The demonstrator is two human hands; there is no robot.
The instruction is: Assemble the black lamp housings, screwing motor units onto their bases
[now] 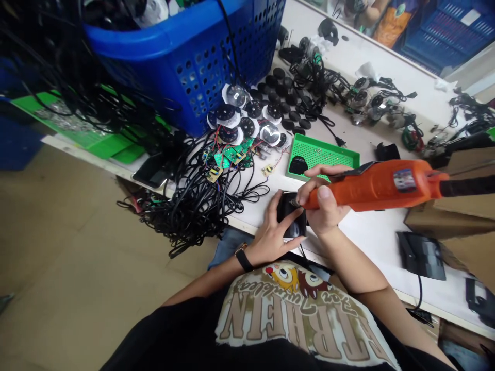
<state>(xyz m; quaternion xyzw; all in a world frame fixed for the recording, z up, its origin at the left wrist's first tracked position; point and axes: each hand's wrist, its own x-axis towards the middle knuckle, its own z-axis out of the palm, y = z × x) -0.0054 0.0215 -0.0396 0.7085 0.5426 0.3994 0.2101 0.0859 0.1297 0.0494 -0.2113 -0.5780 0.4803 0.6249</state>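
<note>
A small black plastic housing (pixel 293 215) lies on the white table top (pixel 371 237), close to the table's near edge. My left hand (pixel 271 229) holds it down, with the fingers spread across its near side. My right hand (pixel 324 198) grips an orange electric screwdriver (pixel 386 185), whose black cord runs off to the right. The screwdriver's tip touches the upper part of the housing, and my fingers hide the exact contact point.
A blue perforated basket (pixel 185 67) stands at the back left. Tangled black cables (pixel 197 190), green circuit boards (pixel 232 156), round black parts and a green tray (pixel 323 157) lie beyond my hands. Cardboard boxes (pixel 456 216) stand at the right.
</note>
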